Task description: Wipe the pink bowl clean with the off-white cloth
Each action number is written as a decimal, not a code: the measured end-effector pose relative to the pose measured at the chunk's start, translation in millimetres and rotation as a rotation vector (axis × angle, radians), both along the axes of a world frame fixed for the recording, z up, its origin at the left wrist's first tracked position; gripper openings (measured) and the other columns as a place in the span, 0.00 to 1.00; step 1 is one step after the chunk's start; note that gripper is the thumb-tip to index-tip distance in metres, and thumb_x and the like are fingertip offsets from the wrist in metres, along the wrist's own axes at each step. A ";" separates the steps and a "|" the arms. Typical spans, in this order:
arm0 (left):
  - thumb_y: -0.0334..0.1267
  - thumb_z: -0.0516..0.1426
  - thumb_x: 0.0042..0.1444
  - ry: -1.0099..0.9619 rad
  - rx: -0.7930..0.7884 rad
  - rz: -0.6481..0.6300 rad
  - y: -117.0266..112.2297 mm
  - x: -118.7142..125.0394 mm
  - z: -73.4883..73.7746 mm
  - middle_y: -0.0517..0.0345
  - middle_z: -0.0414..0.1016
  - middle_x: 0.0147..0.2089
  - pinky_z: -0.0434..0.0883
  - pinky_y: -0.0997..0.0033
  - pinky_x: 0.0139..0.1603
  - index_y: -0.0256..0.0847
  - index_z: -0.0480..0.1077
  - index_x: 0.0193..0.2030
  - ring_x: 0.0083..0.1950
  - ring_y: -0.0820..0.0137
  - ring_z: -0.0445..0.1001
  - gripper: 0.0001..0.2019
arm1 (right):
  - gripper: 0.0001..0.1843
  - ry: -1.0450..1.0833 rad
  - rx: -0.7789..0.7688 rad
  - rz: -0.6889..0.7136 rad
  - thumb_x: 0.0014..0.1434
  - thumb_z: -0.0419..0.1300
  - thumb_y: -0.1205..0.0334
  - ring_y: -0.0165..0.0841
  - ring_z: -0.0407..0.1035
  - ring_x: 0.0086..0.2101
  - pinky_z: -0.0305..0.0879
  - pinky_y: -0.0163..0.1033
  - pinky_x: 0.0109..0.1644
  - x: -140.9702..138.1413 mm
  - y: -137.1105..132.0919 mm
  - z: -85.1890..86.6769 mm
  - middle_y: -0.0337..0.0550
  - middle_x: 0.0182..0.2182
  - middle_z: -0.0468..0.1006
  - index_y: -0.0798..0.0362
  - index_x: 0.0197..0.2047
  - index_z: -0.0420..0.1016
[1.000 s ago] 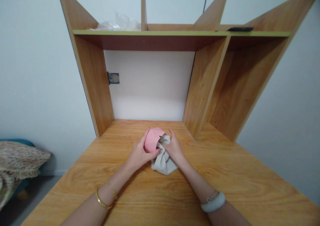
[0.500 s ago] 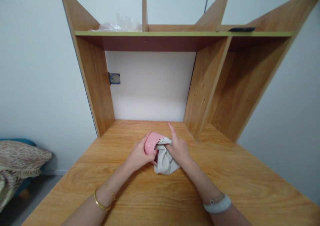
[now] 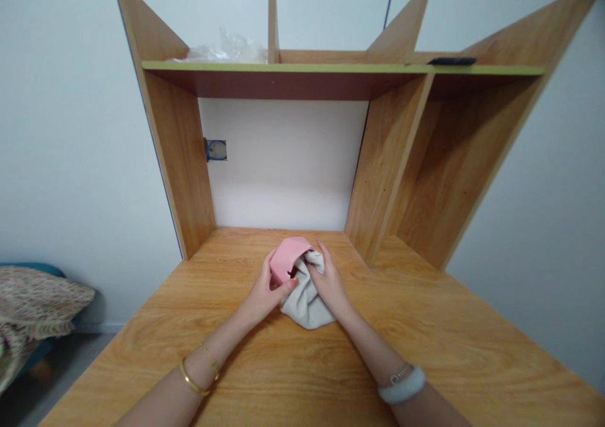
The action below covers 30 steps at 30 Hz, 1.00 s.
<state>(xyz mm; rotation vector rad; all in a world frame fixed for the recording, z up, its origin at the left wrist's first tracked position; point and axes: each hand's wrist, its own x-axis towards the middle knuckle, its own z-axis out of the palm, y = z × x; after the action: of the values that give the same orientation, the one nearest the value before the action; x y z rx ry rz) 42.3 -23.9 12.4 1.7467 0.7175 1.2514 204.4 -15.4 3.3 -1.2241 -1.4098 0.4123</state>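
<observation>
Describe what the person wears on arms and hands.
No sleeves or gloves on either arm. Left hand: thin gold bangle and fine gold chain at the wrist. Right hand: thick white bangle with a slim metal bracelet beside it.

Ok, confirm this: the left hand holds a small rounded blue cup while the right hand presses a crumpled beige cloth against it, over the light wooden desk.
Wrong colour: in the head view the small rounded cup is pink, not blue. The left hand holds it while the right hand presses the crumpled beige cloth against it, over the light wooden desk.
</observation>
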 end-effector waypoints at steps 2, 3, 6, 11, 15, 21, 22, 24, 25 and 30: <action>0.50 0.58 0.48 0.049 0.041 0.068 -1.5 -2.4 -2.5 0.46 0.61 0.58 0.61 0.65 0.57 0.39 0.49 0.60 0.57 0.64 0.63 0.36 | 0.35 -0.022 -0.034 0.031 0.52 0.52 0.62 0.35 0.69 0.45 0.64 0.41 0.48 -3.3 2.6 -5.9 0.49 0.45 0.74 0.55 0.63 0.47; 0.48 0.58 0.48 0.083 0.058 0.095 -2.0 -3.8 -3.0 0.45 0.61 0.57 0.62 0.65 0.56 0.38 0.49 0.60 0.56 0.64 0.64 0.36 | 0.37 -0.035 -0.067 0.032 0.51 0.54 0.62 0.35 0.69 0.44 0.65 0.40 0.46 -4.3 3.6 -7.9 0.50 0.44 0.74 0.56 0.63 0.45; 0.45 0.58 0.48 0.212 0.107 0.156 -4.5 -6.6 -0.7 0.46 0.64 0.56 0.63 0.65 0.54 0.37 0.49 0.61 0.53 0.64 0.66 0.36 | 0.44 -0.112 -0.177 -0.035 0.47 0.59 0.61 0.37 0.71 0.38 0.66 0.38 0.39 -3.3 4.7 -8.6 0.50 0.39 0.76 0.58 0.64 0.42; 0.44 0.59 0.46 0.403 0.160 0.201 -10.8 -4.4 9.7 0.48 0.67 0.55 0.64 0.64 0.53 0.39 0.50 0.63 0.52 0.62 0.68 0.37 | 0.44 -0.375 -0.227 -0.155 0.48 0.58 0.63 0.36 0.71 0.29 0.61 0.34 0.30 8.0 -2.3 5.3 0.43 0.27 0.76 0.56 0.64 0.41; 0.43 0.58 0.47 0.404 0.161 0.224 -11.0 -3.6 13.5 0.47 0.69 0.53 0.65 0.65 0.51 0.37 0.51 0.62 0.51 0.62 0.69 0.36 | 0.42 -0.573 -0.193 -0.252 0.51 0.56 0.60 0.36 0.70 0.25 0.58 0.34 0.28 9.6 -12.9 20.6 0.42 0.22 0.74 0.56 0.65 0.41; 0.39 0.56 0.47 0.423 0.157 0.292 -10.4 -7.6 19.0 0.50 0.73 0.46 0.68 0.67 0.44 0.36 0.55 0.61 0.41 0.66 0.72 0.32 | 0.41 -0.808 0.058 -0.337 0.51 0.54 0.62 0.37 0.69 0.26 0.59 0.36 0.32 7.1 -21.7 31.5 0.42 0.22 0.74 0.56 0.65 0.40; 0.39 0.55 0.47 0.437 0.160 0.292 -11.4 -8.1 20.5 0.50 0.73 0.46 0.69 0.67 0.44 0.36 0.55 0.60 0.40 0.67 0.72 0.32 | 0.42 -0.842 0.099 -0.323 0.51 0.54 0.64 0.37 0.69 0.27 0.60 0.37 0.32 7.7 -21.7 31.2 0.42 0.23 0.74 0.57 0.65 0.39; 0.39 0.56 0.45 0.475 0.170 0.276 -14.3 -8.8 23.2 0.49 0.72 0.48 0.68 0.66 0.45 0.36 0.56 0.60 0.42 0.65 0.72 0.33 | 0.42 -0.883 0.130 -0.290 0.49 0.54 0.66 0.37 0.69 0.27 0.60 0.36 0.33 9.2 -20.8 29.2 0.42 0.23 0.74 0.57 0.65 0.40; 0.39 0.57 0.44 0.493 0.174 0.267 -15.7 -9.0 24.3 0.48 0.71 0.50 0.68 0.65 0.47 0.37 0.56 0.60 0.44 0.63 0.71 0.34 | 0.42 -0.883 0.116 -0.277 0.49 0.53 0.67 0.37 0.69 0.26 0.60 0.36 0.32 9.8 -19.9 27.8 0.42 0.23 0.74 0.57 0.65 0.40; 0.43 0.57 0.46 0.485 0.177 0.270 -16.0 -10.6 23.6 0.48 0.70 0.51 0.67 0.61 0.49 0.40 0.52 0.62 0.47 0.61 0.70 0.36 | 0.40 -0.677 -0.014 -0.170 0.51 0.51 0.66 0.35 0.68 0.23 0.58 0.34 0.29 9.7 -15.6 19.2 0.38 0.20 0.72 0.56 0.65 0.38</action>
<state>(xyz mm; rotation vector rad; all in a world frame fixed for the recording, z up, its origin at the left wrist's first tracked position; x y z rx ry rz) 31.6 -39.9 36.1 2.1882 1.1832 1.0945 214.1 -31.0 22.5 -1.5620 -1.8421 -0.1340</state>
